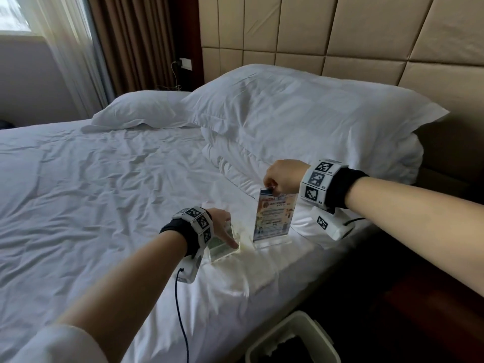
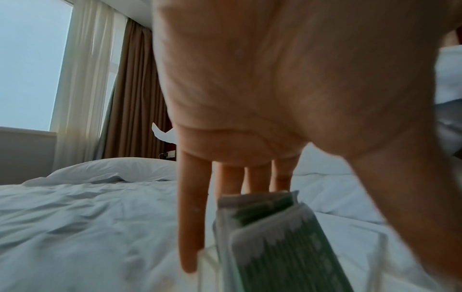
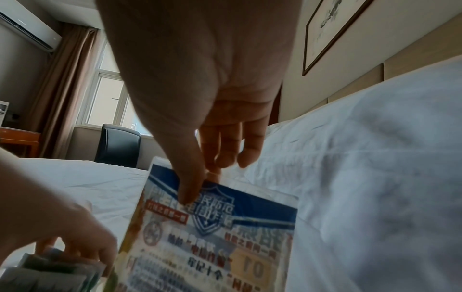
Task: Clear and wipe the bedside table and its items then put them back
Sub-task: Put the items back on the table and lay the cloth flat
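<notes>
A tall clear acrylic sign stand with a blue and white printed sheet stands upright on the white bed sheet. My right hand pinches its top edge between thumb and forefinger; in the right wrist view the thumb of the right hand presses the sign stand on its blue header. To its left a small clear holder with a green card sits tilted on the sheet. My left hand holds it, fingers behind and thumb in front. The left wrist view shows the small holder below the left hand.
Two stacked white pillows lie just behind the stand, against the padded headboard. Another pillow lies further left. A white bin stands on the floor by the bed edge. A dark reddish wooden surface is at lower right.
</notes>
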`<state>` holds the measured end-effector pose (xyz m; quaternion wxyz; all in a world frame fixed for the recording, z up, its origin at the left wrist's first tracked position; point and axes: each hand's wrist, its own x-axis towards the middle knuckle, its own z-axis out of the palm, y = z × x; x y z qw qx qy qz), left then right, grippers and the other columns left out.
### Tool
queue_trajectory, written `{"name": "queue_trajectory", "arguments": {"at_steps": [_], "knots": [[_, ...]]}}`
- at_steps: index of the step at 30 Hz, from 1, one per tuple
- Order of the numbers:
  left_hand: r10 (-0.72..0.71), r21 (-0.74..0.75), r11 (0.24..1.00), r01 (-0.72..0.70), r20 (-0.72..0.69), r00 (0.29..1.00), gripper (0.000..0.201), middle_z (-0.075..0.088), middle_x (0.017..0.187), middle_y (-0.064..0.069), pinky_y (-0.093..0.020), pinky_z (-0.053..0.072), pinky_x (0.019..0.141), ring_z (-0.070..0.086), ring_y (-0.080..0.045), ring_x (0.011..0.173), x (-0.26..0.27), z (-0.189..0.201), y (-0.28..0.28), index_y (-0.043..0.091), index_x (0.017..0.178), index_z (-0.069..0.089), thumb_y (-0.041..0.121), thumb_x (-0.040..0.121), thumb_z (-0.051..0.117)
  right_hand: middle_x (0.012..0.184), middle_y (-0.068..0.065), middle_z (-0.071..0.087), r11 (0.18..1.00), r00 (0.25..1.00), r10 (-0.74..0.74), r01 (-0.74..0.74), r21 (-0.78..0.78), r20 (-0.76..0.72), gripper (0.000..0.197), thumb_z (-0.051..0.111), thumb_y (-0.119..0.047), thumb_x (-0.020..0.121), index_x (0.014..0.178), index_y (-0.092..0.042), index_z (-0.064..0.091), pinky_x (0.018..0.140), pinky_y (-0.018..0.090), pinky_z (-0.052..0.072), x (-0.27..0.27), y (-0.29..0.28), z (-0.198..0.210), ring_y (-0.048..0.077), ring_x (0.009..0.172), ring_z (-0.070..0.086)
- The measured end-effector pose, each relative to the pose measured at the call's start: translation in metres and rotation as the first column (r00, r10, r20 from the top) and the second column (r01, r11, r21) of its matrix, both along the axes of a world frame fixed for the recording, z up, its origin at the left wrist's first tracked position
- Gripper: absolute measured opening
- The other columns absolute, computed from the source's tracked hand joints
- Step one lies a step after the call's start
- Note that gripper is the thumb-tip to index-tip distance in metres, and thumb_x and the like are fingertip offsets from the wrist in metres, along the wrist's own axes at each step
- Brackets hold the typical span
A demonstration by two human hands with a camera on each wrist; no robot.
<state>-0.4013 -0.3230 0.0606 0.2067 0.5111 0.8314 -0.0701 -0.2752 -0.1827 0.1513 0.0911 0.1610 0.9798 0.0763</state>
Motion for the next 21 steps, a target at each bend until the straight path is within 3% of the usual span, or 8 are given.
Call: {"name": "queue_trajectory", "arguments": {"at_steps": [3,8,12,15,16,19,21], "knots": [[-0.026,-0.038,0.999,0.025,-0.036,0.999,0.074,0.052,0.131,-0.012,-0.033,0.042,0.092,0.051,-0.029,0.120,0.002,-0.003,0.000,0.007,0.129,0.041,0.036,0.072,0.079,0.107,0.001,0.065,1.000,1.000,0.009,-0.009,-0.024,0.006,0.019,0.065,-0.018,0.085,0.104,-0.017,0.067,0.072,0.028,0.040,0.006,-0.002,-0.001,0.020,0.095,0.060],[-0.060,-0.093,0.994,0.051,-0.097,0.993,0.062,0.052,0.130,-0.014,-0.033,0.043,0.091,0.051,-0.029,0.119,0.008,-0.001,0.000,0.005,0.128,0.043,0.027,0.078,0.073,0.112,0.002,0.063,0.998,0.998,0.057,-0.058,-0.024,-0.016,0.023,0.059,-0.024,0.090,0.111,-0.016,0.065,0.074,0.028,0.039,0.019,-0.005,-0.002,0.022,0.100,0.058],[-0.069,-0.068,0.996,0.060,-0.144,0.987,0.061,0.049,0.133,-0.013,-0.032,0.041,0.093,0.049,-0.028,0.119,-0.001,0.039,0.010,0.005,0.130,0.042,0.027,0.080,0.071,0.102,0.002,0.061,0.997,0.998,0.031,-0.034,-0.062,-0.054,0.018,0.058,-0.025,0.090,0.104,-0.015,0.066,0.072,0.028,0.037,0.035,-0.001,0.013,0.018,0.086,0.053],[-0.082,-0.027,0.997,0.079,-0.189,0.979,0.064,0.049,0.132,-0.012,-0.033,0.040,0.094,0.049,-0.025,0.111,-0.005,0.080,0.024,0.006,0.131,0.042,0.029,0.079,0.072,0.088,-0.002,0.052,0.998,0.998,0.026,-0.029,-0.060,-0.053,0.016,0.058,-0.023,0.091,0.100,-0.011,0.065,0.071,0.027,0.035,0.050,0.001,0.031,0.016,0.082,0.048],[-0.088,-0.007,0.996,0.088,-0.202,0.976,0.064,0.050,0.130,-0.011,-0.033,0.043,0.091,0.050,-0.025,0.107,-0.004,0.093,0.030,0.008,0.130,0.043,0.028,0.078,0.073,0.087,-0.003,0.050,0.998,0.998,0.028,-0.030,-0.060,-0.048,0.017,0.058,-0.022,0.091,0.100,-0.010,0.065,0.071,0.027,0.035,0.055,0.002,0.038,0.016,0.082,0.048],[-0.130,0.078,0.986,0.148,-0.204,0.970,0.057,0.055,0.118,-0.010,-0.025,0.041,0.060,0.048,-0.020,0.089,0.010,0.134,0.048,0.010,0.124,0.047,0.024,0.076,0.074,0.088,-0.001,0.053,0.998,1.000,0.000,-0.002,-0.064,-0.029,0.019,0.058,-0.021,0.090,0.101,-0.007,0.064,0.071,0.026,0.035,0.073,0.007,0.061,0.016,0.081,0.048],[-0.183,0.133,0.968,0.213,-0.207,0.961,0.054,0.054,0.112,-0.010,-0.022,0.037,0.055,0.046,-0.019,0.087,0.025,0.162,0.062,0.009,0.123,0.047,0.022,0.078,0.073,0.087,-0.001,0.055,0.998,0.999,-0.029,0.028,-0.060,-0.017,0.016,0.060,-0.021,0.089,0.097,-0.008,0.064,0.070,0.027,0.037,0.087,0.012,0.078,0.016,0.080,0.049]]}}
